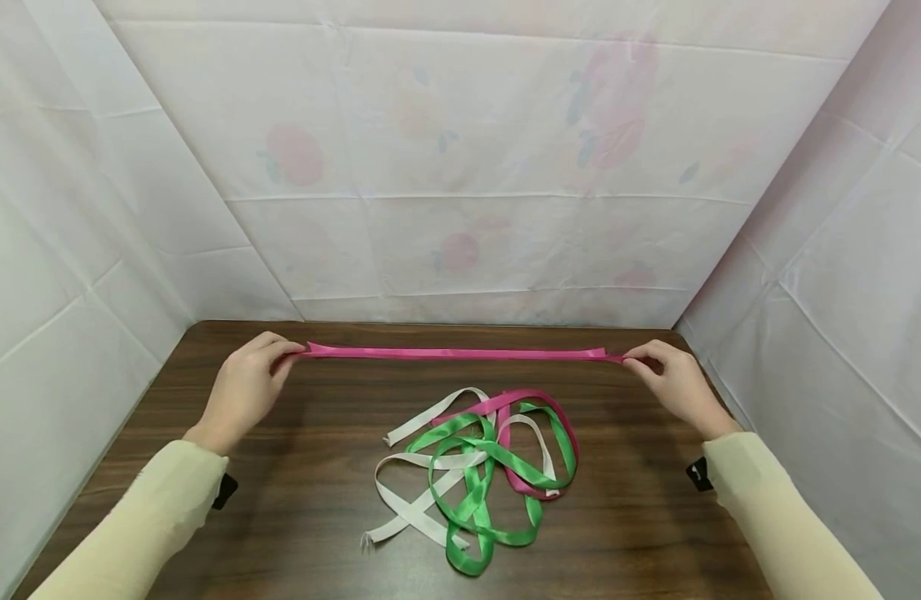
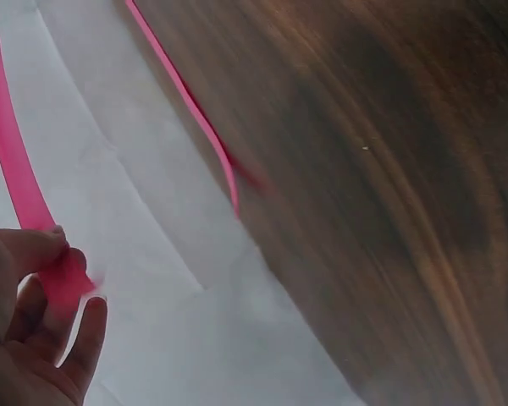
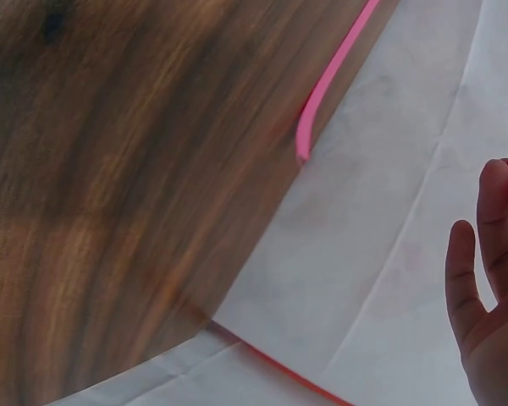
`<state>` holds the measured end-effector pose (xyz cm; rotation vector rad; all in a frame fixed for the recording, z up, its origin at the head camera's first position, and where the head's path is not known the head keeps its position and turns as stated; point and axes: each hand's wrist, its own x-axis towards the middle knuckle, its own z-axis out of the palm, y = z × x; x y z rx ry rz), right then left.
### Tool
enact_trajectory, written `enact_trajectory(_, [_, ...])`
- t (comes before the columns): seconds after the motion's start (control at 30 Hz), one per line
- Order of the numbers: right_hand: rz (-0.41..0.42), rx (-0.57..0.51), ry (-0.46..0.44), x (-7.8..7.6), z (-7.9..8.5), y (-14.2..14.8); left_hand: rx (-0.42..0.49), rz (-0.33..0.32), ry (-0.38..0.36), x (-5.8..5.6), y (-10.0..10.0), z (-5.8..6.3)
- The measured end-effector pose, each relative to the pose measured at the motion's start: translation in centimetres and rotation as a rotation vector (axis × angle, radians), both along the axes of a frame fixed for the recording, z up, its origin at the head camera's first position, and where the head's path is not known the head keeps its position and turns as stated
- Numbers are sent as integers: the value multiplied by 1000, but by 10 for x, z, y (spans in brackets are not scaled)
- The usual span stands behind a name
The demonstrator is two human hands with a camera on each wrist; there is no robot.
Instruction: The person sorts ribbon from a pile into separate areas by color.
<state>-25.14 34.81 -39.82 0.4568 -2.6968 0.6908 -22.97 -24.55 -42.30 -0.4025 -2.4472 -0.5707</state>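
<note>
A pink ribbon [image 2: 15, 161] is stretched straight between the two hands, near the table's back edge. My left hand [image 1: 244, 385] pinches its left end between thumb and fingers. At the other end, my right hand [image 1: 678, 385] pinches the ribbon with the fingertips. Both wrist views show a second pink strip [image 2: 184, 89] lying along the table's back edge; in the head view it overlaps the held one. Nearer me lies a loose tangle of green ribbon [image 1: 466, 567], white ribbon [image 1: 380, 490] and pink ribbon [image 1: 573, 429].
The brown wooden table [image 1: 302, 500] carries the tangle at its middle front. A white cloth wall [image 1: 430, 150] with faint fruit prints rises behind the table, with more white cloth [image 1: 865, 275] at both sides.
</note>
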Motion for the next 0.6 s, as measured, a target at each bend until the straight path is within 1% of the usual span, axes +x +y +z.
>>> enact_trajectory(0.1, [-26,14,-16,-1,-4,5,18,1,-5,-2,-5,-4])
enact_trajectory(0.2, [-43,12,-42,-2,-7,9,35,-1,-20,-2,-8,-6])
enact_trajectory(0.47, [-80,15,-100,-6,-14,15,73,14,-111,-8,-13,-14])
enact_trajectory(0.6, [-93,1,-118,-9,-17,16,89,28,-138,-12,-16,-18])
